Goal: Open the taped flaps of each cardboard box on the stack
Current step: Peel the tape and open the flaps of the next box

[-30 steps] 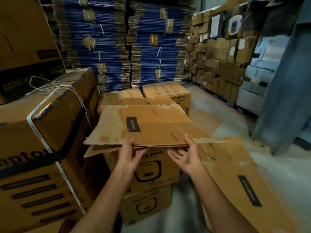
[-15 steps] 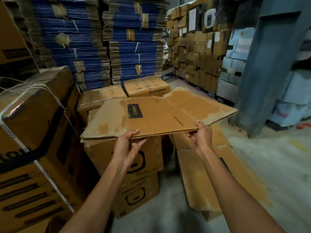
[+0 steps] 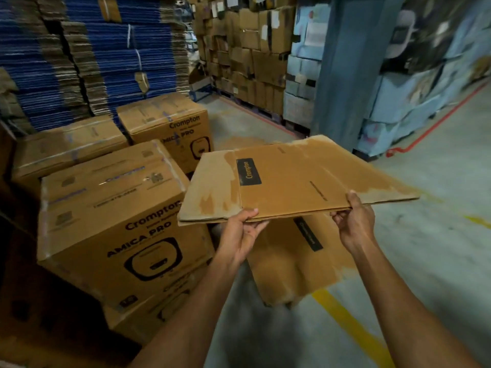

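- A person's two bare hands hold a flattened Crompton carton (image 3: 292, 181) level in the air, right of a stack of sealed boxes in a warehouse aisle.
- The left hand (image 3: 239, 232) is clamped on the sheet's near edge towards its left end, thumb on top and fingers underneath.
- The right hand (image 3: 353, 221) grips the same near edge further right, thumb pressed on the upper face and fingers curled below. The hands are well apart.
- The held sheet is brown, scuffed pale at both ends, and carries a black Crompton label on its upper face.
- The top box (image 3: 114, 208) of the stack, printed "Crompton Amica Pro", stands near left. Its flaps are closed, with tape across the top.
- It rests on a lower box (image 3: 148, 309) with similar printing, partly hidden by the left forearm.
- Two more closed cartons stand behind the stack, a far-left box (image 3: 69, 144) and a far-right box (image 3: 164, 123).
- Another flattened sheet (image 3: 292, 261) lies on the concrete floor (image 3: 411, 261) under the held one, beside a yellow floor line (image 3: 353, 328).
- Bundles of blue-edged flat cartons (image 3: 119, 49) rise at far left. A wall of stacked brown boxes (image 3: 252, 49) and a blue pillar (image 3: 342, 62) stand further right.
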`<state>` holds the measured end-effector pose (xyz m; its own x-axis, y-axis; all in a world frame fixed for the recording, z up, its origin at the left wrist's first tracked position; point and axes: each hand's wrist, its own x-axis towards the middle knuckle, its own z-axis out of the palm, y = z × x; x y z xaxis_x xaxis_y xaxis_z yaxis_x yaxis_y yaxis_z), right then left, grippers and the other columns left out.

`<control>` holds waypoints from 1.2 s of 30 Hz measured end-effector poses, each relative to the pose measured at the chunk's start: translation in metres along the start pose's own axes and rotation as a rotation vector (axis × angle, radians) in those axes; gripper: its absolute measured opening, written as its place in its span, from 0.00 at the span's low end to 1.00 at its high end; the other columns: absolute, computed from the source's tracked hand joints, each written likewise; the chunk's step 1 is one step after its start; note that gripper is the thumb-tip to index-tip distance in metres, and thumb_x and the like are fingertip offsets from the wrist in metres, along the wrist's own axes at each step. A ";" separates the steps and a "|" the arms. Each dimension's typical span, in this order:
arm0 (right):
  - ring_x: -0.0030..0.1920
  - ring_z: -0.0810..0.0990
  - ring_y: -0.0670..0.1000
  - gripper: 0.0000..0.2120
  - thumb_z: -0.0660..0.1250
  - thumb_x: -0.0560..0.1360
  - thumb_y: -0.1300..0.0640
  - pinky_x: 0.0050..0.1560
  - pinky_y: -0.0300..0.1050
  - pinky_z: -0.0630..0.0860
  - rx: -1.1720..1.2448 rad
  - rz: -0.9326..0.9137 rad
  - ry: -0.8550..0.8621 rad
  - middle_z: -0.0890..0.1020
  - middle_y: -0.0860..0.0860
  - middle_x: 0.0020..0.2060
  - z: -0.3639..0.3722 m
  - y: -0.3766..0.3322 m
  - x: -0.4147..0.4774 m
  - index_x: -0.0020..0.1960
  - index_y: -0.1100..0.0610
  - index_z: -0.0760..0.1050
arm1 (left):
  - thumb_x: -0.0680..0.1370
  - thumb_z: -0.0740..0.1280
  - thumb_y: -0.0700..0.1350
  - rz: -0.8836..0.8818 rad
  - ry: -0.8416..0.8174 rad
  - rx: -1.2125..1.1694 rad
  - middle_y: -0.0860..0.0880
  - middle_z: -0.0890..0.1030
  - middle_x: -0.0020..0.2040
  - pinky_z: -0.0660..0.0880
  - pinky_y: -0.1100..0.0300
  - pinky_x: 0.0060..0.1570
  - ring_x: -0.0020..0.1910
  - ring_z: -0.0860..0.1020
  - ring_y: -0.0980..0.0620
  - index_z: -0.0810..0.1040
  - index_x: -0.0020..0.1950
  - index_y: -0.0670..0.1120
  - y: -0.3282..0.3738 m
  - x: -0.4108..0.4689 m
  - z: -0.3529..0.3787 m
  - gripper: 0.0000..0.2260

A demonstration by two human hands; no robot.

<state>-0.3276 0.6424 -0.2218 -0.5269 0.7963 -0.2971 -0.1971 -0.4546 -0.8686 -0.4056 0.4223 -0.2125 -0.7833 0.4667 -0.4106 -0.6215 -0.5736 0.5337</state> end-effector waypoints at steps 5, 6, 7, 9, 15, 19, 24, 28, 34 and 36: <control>0.28 0.74 0.49 0.08 0.65 0.83 0.53 0.30 0.44 0.73 -0.029 0.055 0.103 0.76 0.52 0.34 -0.016 0.034 0.046 0.52 0.56 0.69 | 0.79 0.60 0.27 -0.063 0.047 -0.023 0.39 0.82 0.59 0.75 0.42 0.63 0.59 0.80 0.40 0.74 0.66 0.38 -0.033 0.059 -0.020 0.16; 0.28 0.74 0.49 0.08 0.65 0.83 0.53 0.30 0.43 0.72 -0.033 0.064 0.112 0.76 0.52 0.33 -0.019 0.044 0.057 0.50 0.56 0.69 | 0.79 0.61 0.27 -0.071 0.054 -0.025 0.39 0.82 0.61 0.78 0.44 0.58 0.59 0.80 0.40 0.73 0.69 0.39 -0.039 0.071 -0.027 0.19; 0.28 0.74 0.48 0.09 0.65 0.83 0.53 0.31 0.44 0.72 -0.041 0.072 0.115 0.76 0.51 0.31 -0.023 0.055 0.068 0.49 0.56 0.70 | 0.78 0.61 0.27 -0.076 0.059 -0.031 0.40 0.83 0.60 0.81 0.45 0.52 0.59 0.81 0.41 0.73 0.70 0.39 -0.046 0.082 -0.034 0.20; 0.26 0.74 0.47 0.09 0.65 0.83 0.52 0.32 0.44 0.71 -0.045 0.098 0.115 0.77 0.49 0.30 -0.033 0.079 0.089 0.48 0.56 0.71 | 0.78 0.62 0.27 -0.084 0.072 -0.031 0.40 0.84 0.55 0.84 0.48 0.47 0.53 0.83 0.42 0.75 0.66 0.39 -0.061 0.105 -0.051 0.18; 0.24 0.70 0.49 0.12 0.64 0.83 0.50 0.23 0.40 0.66 -0.120 0.237 0.114 0.75 0.52 0.30 -0.087 0.170 0.155 0.48 0.58 0.74 | 0.77 0.65 0.27 -0.179 0.198 -0.026 0.41 0.87 0.47 0.85 0.47 0.41 0.44 0.86 0.44 0.79 0.57 0.38 -0.140 0.169 -0.117 0.12; 0.28 0.68 0.49 0.05 0.68 0.81 0.58 0.23 0.39 0.67 -0.220 0.363 0.152 0.71 0.52 0.33 -0.122 0.230 0.183 0.50 0.60 0.77 | 0.77 0.65 0.26 -0.242 0.303 -0.065 0.42 0.87 0.45 0.81 0.44 0.51 0.46 0.85 0.43 0.78 0.59 0.36 -0.208 0.203 -0.155 0.13; 0.32 0.72 0.50 0.09 0.69 0.79 0.64 0.26 0.40 0.72 -0.350 0.513 0.160 0.74 0.53 0.35 -0.153 0.304 0.196 0.59 0.59 0.75 | 0.82 0.64 0.32 -0.369 0.437 0.012 0.36 0.76 0.68 0.81 0.59 0.41 0.58 0.80 0.42 0.73 0.68 0.35 -0.277 0.223 -0.184 0.14; 0.32 0.72 0.51 0.04 0.66 0.81 0.66 0.23 0.37 0.73 -0.400 0.587 0.175 0.76 0.57 0.38 -0.165 0.333 0.200 0.55 0.62 0.75 | 0.83 0.65 0.40 -0.482 0.498 -0.050 0.34 0.76 0.67 0.77 0.52 0.54 0.60 0.78 0.40 0.75 0.54 0.35 -0.295 0.235 -0.200 0.07; 0.45 0.80 0.53 0.07 0.63 0.77 0.73 0.31 0.39 0.81 -0.318 0.663 0.177 0.81 0.58 0.51 -0.160 0.333 0.192 0.48 0.65 0.78 | 0.86 0.58 0.50 -0.711 0.368 0.339 0.51 0.71 0.26 0.68 0.65 0.33 0.21 0.65 0.55 0.69 0.39 0.46 -0.287 0.242 -0.240 0.16; 0.49 0.79 0.53 0.09 0.61 0.77 0.71 0.34 0.42 0.83 -0.319 0.688 0.146 0.81 0.55 0.50 -0.152 0.329 0.182 0.48 0.63 0.78 | 0.84 0.61 0.46 -0.632 0.391 0.447 0.50 0.74 0.32 0.69 0.64 0.28 0.24 0.69 0.54 0.73 0.41 0.46 -0.270 0.239 -0.238 0.12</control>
<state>-0.3628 0.6988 -0.6224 -0.3258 0.4309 -0.8415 0.3948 -0.7468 -0.5352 -0.4282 0.5284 -0.6304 -0.2922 0.2962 -0.9093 -0.9425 0.0718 0.3263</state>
